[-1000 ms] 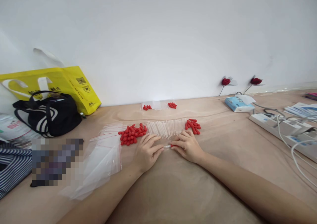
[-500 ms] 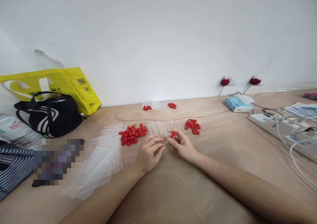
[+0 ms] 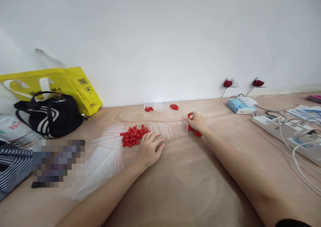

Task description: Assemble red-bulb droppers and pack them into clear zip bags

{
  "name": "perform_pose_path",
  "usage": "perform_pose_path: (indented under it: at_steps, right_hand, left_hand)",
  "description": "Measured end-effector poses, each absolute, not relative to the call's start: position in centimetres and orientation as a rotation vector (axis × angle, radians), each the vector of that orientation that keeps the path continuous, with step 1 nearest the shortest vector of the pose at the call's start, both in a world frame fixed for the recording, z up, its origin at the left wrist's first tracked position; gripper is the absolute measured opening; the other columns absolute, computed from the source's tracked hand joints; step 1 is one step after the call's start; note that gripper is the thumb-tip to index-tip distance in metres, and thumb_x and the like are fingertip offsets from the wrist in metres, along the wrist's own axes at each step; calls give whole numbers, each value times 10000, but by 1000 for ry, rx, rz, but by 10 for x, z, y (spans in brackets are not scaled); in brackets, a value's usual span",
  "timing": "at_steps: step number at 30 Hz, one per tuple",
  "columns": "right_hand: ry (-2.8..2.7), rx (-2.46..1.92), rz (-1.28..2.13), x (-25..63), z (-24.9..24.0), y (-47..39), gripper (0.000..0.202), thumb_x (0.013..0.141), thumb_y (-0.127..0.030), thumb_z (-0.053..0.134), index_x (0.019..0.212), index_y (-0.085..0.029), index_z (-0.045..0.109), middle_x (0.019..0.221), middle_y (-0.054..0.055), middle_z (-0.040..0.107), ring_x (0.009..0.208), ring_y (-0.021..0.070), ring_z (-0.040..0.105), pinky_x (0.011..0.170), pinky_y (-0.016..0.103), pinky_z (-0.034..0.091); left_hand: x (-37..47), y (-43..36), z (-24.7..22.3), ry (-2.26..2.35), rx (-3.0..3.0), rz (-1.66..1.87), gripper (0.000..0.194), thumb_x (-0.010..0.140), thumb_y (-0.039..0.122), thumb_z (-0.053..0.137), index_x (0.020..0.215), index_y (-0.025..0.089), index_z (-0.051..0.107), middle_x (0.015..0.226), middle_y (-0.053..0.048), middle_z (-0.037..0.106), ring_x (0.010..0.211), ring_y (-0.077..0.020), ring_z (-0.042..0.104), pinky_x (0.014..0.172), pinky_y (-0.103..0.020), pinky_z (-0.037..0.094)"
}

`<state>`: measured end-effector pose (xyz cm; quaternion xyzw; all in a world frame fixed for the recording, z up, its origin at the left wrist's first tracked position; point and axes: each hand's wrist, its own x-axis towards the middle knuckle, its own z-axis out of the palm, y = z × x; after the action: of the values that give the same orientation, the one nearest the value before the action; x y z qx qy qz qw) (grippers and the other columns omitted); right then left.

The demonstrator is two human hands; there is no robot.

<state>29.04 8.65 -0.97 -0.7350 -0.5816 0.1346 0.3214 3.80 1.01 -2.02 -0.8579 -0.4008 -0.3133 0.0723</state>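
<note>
My right hand pinches a small red club-shaped piece above the right-hand pile of red pieces, which it partly covers. My left hand hovers or rests low by the near edge of a row of thin white sticks. Its fingers are apart, and nothing shows in them. Just left of the sticks lies a larger heap of similar red pieces. Clear zip bags are spread beside my left forearm.
Against the wall lies a clear bag with small red pieces at both ends. At left stand a yellow bag and a black bag. On the right are a tissue pack, power strips with cables, and two red flowers.
My right hand has moved right and away from me with a red piece, from beside my left hand to the right-hand pile. My left fingers have opened from their pinch.
</note>
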Motion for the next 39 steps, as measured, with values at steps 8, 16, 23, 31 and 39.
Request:
perform_pose_path:
  at_steps: [8, 16, 23, 31, 39]
  right_hand:
    - [-1681, -2079, 202, 281, -17, 91, 328, 725, -391, 513, 991, -205, 566, 864, 50, 653, 897, 221, 564, 807, 359, 310]
    - [-1712, -2144, 170, 302, -2, 75, 297, 684, -484, 511, 762, -217, 613, 795, 42, 649, 835, 222, 564, 794, 373, 303]
    - [-1757, -2275, 236, 304, 0, 64, 316, 659, -500, 519, 754, -211, 601, 800, 54, 644, 817, 236, 564, 775, 393, 327]
    - [-1693, -2330, 218, 300, -2, 64, 281, 679, -406, 500, 841, -199, 601, 775, 73, 643, 823, 245, 573, 760, 393, 353]
    - [-1663, -2219, 153, 299, -3, 63, 163, 710, -282, 482, 732, -210, 628, 833, 67, 642, 823, 232, 566, 788, 399, 337]
  left_hand:
    - [45, 30, -12, -1471, -2410, -773, 206, 776, 337, 528, 908, 204, 614, 1016, -66, 590, 978, -244, 483, 848, -398, 340]
    - [43, 49, 4, -1822, -2199, -552, 248, 739, 430, 498, 770, 193, 563, 920, -65, 584, 925, -259, 468, 791, -410, 320]
    - [56, 62, 6, -2060, -2158, -325, 362, 690, 496, 478, 778, 173, 615, 1009, -128, 557, 1024, -307, 416, 834, -437, 294]
    - [61, 71, 9, -2121, -2130, -281, 334, 683, 417, 483, 760, 150, 667, 990, -170, 580, 989, -335, 451, 790, -461, 327]
    - [58, 62, 15, -1955, -2207, -427, 224, 705, 288, 482, 646, 139, 640, 1001, -173, 576, 982, -358, 460, 748, -479, 350]
